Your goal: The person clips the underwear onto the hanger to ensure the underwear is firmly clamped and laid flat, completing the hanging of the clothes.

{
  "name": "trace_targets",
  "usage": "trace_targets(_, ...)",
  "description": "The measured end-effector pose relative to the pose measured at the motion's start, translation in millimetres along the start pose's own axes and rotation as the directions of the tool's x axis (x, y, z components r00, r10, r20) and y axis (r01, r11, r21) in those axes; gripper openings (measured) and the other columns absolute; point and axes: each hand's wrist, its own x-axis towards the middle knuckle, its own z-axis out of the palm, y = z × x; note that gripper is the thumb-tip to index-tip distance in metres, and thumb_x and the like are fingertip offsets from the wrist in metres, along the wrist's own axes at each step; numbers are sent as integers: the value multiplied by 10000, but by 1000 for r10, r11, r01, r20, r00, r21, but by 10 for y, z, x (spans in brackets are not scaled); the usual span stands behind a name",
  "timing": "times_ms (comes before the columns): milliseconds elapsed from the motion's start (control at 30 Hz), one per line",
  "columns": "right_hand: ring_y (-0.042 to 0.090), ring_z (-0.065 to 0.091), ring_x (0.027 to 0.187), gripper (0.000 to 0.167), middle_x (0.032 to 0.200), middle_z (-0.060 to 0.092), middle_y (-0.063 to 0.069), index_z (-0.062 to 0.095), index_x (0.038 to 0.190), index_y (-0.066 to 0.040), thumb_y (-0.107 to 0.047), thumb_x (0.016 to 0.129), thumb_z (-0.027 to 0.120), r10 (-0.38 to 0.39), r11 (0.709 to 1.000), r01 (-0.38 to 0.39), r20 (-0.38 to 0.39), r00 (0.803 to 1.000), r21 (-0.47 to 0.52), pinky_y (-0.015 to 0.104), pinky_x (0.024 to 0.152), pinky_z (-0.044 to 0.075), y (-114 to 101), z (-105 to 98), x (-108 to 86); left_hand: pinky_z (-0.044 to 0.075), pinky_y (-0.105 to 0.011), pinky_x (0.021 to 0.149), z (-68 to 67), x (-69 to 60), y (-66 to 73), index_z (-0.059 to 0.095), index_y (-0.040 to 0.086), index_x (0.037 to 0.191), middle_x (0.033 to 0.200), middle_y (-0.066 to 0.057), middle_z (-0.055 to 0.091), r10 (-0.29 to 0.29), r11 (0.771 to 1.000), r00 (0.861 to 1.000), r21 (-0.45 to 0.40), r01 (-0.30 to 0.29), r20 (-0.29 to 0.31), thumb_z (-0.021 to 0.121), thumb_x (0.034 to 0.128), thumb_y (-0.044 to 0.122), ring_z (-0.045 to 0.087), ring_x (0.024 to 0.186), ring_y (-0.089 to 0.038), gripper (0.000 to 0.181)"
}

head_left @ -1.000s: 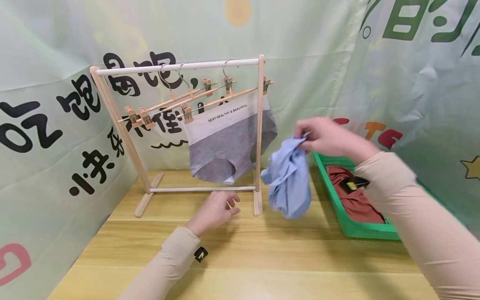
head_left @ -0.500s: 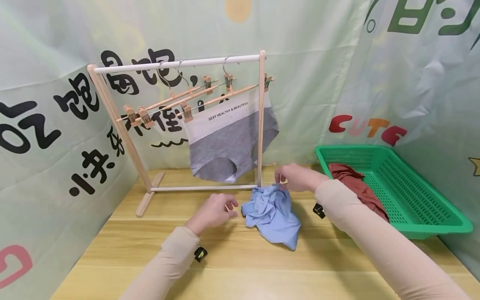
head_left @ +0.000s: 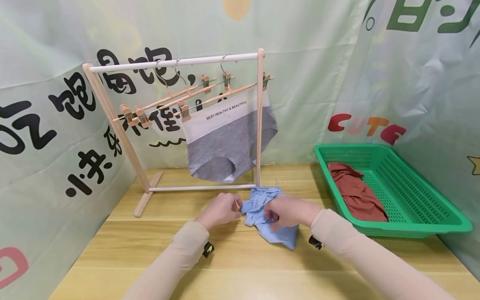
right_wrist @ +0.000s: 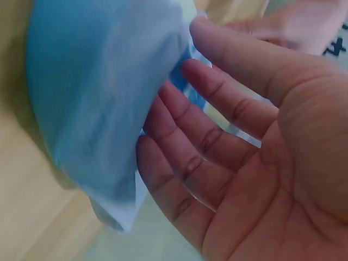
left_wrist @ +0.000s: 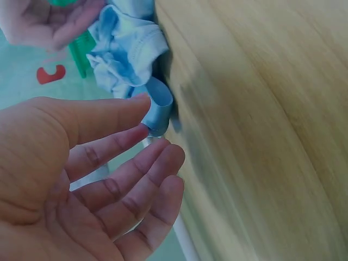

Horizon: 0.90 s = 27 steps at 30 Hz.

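Observation:
A crumpled light blue cloth garment [head_left: 279,236] lies on the table by the rack's right foot. My left hand [head_left: 220,209] is at its left edge. In the left wrist view, the thumb and index fingertips come up on either side of a fold of the garment [left_wrist: 128,51], with no firm pinch visible. Over the garment is my right hand [head_left: 288,211]. The right wrist view shows its loosely bent fingers [right_wrist: 185,163] against the blue cloth [right_wrist: 92,109], with the thumb apart.
A wooden rack [head_left: 131,146] carries several clip hangers [head_left: 170,102]. Grey briefs [head_left: 225,141] with a white waistband hang from one. At the right stands a green basket [head_left: 427,229] with a reddish-brown cloth [head_left: 354,191] in it. A printed curtain [head_left: 296,79] surrounds the table.
My right hand carried the blue garment leftward and down, laid it on the table and let go, then moved nearer over it. My left hand has shifted slightly right to the garment's edge.

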Motion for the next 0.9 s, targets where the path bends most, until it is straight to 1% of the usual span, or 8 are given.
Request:
trace_targets(167,44,476,666,304,726,552,-98,665,868,-178,-250,810,955,53,998,-53,18,998,-40,227,625,425,-86,155,-36,593,-391,802,13,49,-12,756,59,1069,880,-59,767,-33,999,999,5,33,13,869,835,54,679,794,-164,260)
trace_targets(300,42,492,654,318,688,552,-120,629,757,-207,-196,818,941,73,996,-73,1,997,-58,226,624,444,-111,261,-71,597,-385,802,38,90,-10,755,70,1088,874,-39,771,-42,999,999,16,41,25,887,839,91,697,796,-162,283)
trace_targets(400,41,502,640,354,655,548,-125,604,693,-216,-132,829,919,64,996,-66,-29,998,-65,227,623,459,-115,310,-104,597,-395,804,57,116,-4,761,79,1012,873,-31,767,-25,998,1000,50,25,13,892,838,106,703,815,-182,219)
trace_targets(500,41,489,636,363,647,527,-127,592,683,-210,-102,842,900,47,996,-50,-45,998,-69,226,621,451,-113,320,-148,590,-396,794,75,136,-7,746,99,886,848,-16,740,-8,996,1000,88,8,-9,876,844,90,681,809,-188,137)
trace_targets(600,43,474,643,355,661,509,-117,581,701,-197,-70,851,876,45,998,-47,-49,998,-45,224,614,438,-98,268,-222,576,-373,775,80,144,-33,713,127,802,810,8,694,-7,996,1000,84,8,-10,830,864,60,636,778,-167,148)
trace_targets(733,61,477,650,326,686,510,-87,579,728,-177,-17,857,833,79,997,-79,-59,995,-7,226,594,428,-36,82,-372,547,-331,717,21,119,-119,676,140,740,750,22,653,-33,999,999,20,33,-8,711,814,-19,588,720,-149,179)
trace_targets(833,81,467,650,326,693,495,-77,569,727,-178,4,850,809,113,992,-118,-99,989,-51,238,580,396,53,-91,-494,517,-313,683,-89,70,-205,646,134,701,698,18,628,-69,997,998,-35,68,-11,658,776,-15,570,674,-151,167)
trace_targets(900,94,440,651,345,698,463,-72,541,722,-180,41,840,779,146,983,-158,-128,981,-88,248,583,361,122,-196,-571,500,-298,693,-169,36,-271,624,146,687,689,29,615,-96,994,995,-54,96,-12,689,814,42,562,669,-144,177)
